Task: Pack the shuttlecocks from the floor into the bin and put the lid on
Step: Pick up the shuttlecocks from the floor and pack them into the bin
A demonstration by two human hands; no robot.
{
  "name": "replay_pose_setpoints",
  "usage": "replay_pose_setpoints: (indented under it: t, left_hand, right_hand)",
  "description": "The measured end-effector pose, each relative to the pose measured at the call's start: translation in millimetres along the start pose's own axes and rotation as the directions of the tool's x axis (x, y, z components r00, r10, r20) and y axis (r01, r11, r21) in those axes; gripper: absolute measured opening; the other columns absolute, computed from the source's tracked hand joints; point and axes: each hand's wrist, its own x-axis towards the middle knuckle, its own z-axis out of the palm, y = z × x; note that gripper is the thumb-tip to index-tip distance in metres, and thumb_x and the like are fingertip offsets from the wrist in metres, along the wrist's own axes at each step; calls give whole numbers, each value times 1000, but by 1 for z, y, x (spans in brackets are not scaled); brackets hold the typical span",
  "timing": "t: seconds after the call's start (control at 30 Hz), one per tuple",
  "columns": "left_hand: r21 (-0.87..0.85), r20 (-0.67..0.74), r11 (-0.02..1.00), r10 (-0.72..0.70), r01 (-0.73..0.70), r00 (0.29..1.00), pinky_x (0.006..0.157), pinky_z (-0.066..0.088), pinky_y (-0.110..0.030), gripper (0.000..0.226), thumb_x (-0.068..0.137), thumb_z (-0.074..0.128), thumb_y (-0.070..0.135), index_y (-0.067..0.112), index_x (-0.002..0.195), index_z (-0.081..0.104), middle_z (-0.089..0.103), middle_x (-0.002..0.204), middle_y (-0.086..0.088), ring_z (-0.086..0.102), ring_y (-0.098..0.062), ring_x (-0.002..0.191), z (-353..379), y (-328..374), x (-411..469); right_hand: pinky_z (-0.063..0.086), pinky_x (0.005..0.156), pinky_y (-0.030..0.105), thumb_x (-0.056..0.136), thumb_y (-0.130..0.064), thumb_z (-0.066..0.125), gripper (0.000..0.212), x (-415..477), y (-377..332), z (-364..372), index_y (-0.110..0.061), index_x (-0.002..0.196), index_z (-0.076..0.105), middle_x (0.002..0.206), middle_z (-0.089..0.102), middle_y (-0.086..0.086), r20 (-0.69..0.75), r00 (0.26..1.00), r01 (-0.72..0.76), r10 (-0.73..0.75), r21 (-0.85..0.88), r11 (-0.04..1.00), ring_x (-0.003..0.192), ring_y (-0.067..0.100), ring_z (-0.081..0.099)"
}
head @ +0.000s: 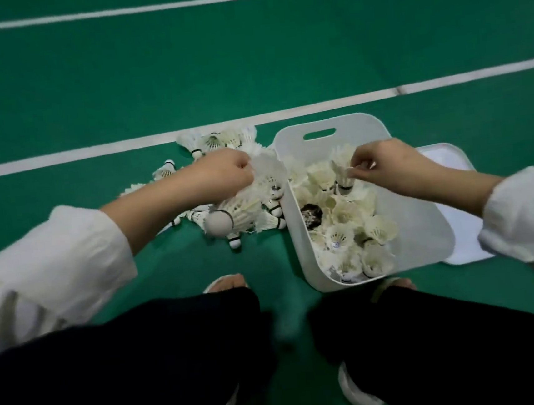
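A white plastic bin (424,220) with a handle slot stands on the green floor, partly filled with white feather shuttlecocks (342,221). A heap of loose shuttlecocks (227,212) lies on the floor just left of the bin. My left hand (220,174) is over that heap and grips a bunch of feathers next to the bin's left wall. My right hand (386,164) is above the bin's far half and pinches a single shuttlecock (343,175) by its feathers, cork end down. The white lid (451,165) lies flat on the floor behind the bin's right side.
White court lines (91,152) cross the green floor behind the heap. My knees in dark trousers (176,358) fill the bottom of the view, with my feet in white sandals (224,283) close to the bin's near edge.
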Motion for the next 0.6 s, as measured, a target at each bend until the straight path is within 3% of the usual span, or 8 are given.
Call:
replay_pose_setpoints:
  t: [0.07, 0.13, 0.27, 0.37, 0.5, 0.6]
  left_hand:
    - [-86, -9, 996, -3, 2, 1000, 51, 37, -26, 23, 90, 46, 17, 16, 112, 51, 64, 95, -11, 46, -15, 55, 9, 7, 12]
    - [-150, -37, 988, 12, -17, 999, 45, 34, -23, 13, 90, 49, 20, 19, 102, 52, 63, 83, -8, 43, -12, 51, 17, 10, 22]
    - [-281, -89, 958, 38, -61, 995, 32, 23, -14, 8, 89, 55, 25, 19, 89, 60, 50, 58, 3, 30, -1, 30, 34, 18, 61]
    - [-374, -109, 926, 13, -53, 994, 30, 21, -13, 11, 90, 56, 28, 19, 89, 62, 50, 56, 4, 29, -2, 26, 50, 18, 81]
    - [-382, -113, 923, 1, -45, 994, 31, 22, -14, 11, 89, 57, 31, 22, 88, 62, 44, 43, 8, 28, -3, 26, 69, 15, 95]
    - [-398, -109, 916, 7, -50, 994, 37, 25, -19, 10, 89, 57, 34, 24, 88, 61, 45, 40, 7, 29, -3, 28, 79, 15, 101]
  right_hand:
    - [49, 79, 33, 91, -26, 57, 25, 5, 11, 16, -6, 99, 68, 102, 69, 13, -17, 997, -73, 74, 52, 996, 92, 27, 62]
    - [44, 74, 27, 92, -22, 55, 25, 9, 16, 33, -4, 102, 68, 105, 69, 13, -36, 990, -133, 137, 98, 986, 92, 26, 62]
    - [46, 78, 29, 92, -23, 55, 25, 36, 35, 72, -4, 100, 71, 103, 71, 13, -3, 969, -241, 246, 194, 951, 93, 26, 64]
    - [45, 75, 26, 92, -27, 56, 26, 50, 47, 100, -8, 100, 72, 100, 72, 10, 54, 973, -229, 223, 180, 957, 88, 22, 65]
    - [43, 78, 25, 90, -31, 57, 26, 58, 52, 116, -12, 101, 72, 100, 72, 7, 5, 978, -204, 207, 211, 956, 91, 20, 64]
    - [44, 90, 32, 87, -35, 60, 24, 56, 57, 117, -17, 100, 71, 108, 68, 5, 77, 968, -251, 239, 220, 943, 102, 23, 60]
